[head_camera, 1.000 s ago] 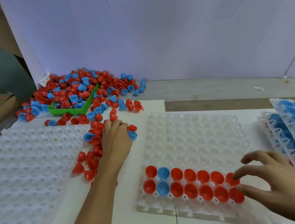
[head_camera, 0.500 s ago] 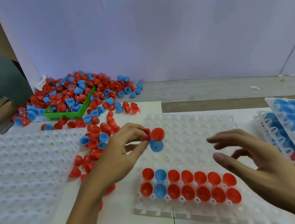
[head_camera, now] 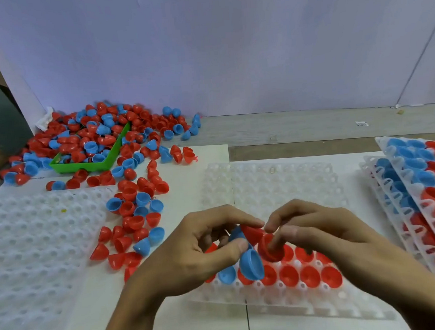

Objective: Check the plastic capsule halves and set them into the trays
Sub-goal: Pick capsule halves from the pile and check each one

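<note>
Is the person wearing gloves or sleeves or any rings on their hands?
No gloves. The left hand and right hand are both bare, and so are the forearms as far as the picture shows. No sleeves, rings, watch or bracelets are visible.

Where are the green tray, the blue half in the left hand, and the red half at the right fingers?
green tray [head_camera: 111, 157]: head view, its right wall.
blue half [head_camera: 251, 265]: head view, its open inside.
red half [head_camera: 267, 253]: head view, its outer shell.

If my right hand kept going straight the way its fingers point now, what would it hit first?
Most likely the red capsule half that the right hand already pinches, then the left hand just beyond it. Depth is hard to judge from this view.
</note>
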